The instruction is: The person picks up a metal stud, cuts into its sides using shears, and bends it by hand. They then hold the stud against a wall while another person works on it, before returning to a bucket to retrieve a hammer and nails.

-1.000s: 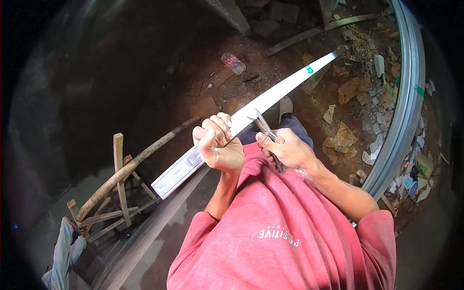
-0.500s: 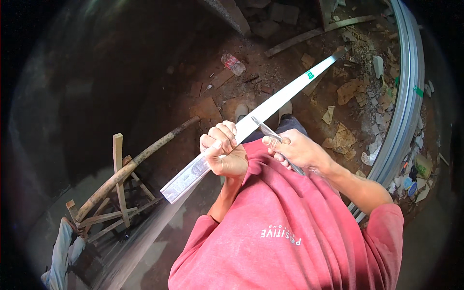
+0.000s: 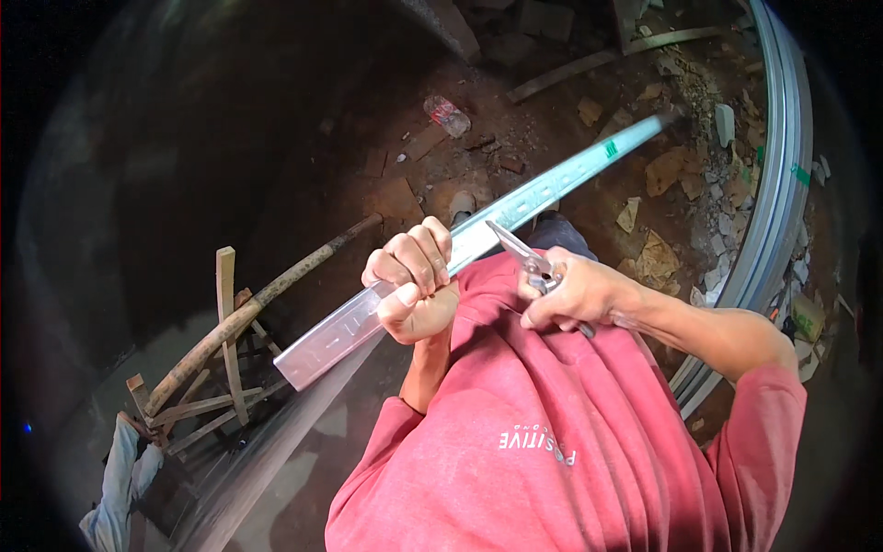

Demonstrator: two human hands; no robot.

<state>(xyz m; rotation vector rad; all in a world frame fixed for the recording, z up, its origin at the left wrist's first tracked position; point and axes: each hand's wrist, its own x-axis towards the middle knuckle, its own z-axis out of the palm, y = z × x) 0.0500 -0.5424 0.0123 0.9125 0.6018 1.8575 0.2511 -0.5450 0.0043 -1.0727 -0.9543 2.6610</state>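
Note:
My left hand (image 3: 414, 281) is wrapped round a long silvery metal channel (image 3: 543, 195), which slants from the lower left up to the far right. Its near end sticks out below my fist, and a green mark shows towards the far end. In my right hand (image 3: 579, 293) is a pair of metal snips (image 3: 518, 247), gripped by the handles. The tips of the snips lie at the channel's edge, just right of my left fist; whether the blades bite into the metal I cannot tell.
A bundle of long metal profiles (image 3: 785, 138) curves down the right side among rubble and torn paper. A plastic bottle (image 3: 448, 117) lies on the dirt floor ahead. On the left stand a wooden pole (image 3: 276, 293) and a timber frame, with a cloth (image 3: 115, 488) hanging nearby.
The channel has rolled and swung, its near end moving down and left. My left hand shifted slightly left. My right hand turned the snips more upright, their tips staying near the channel.

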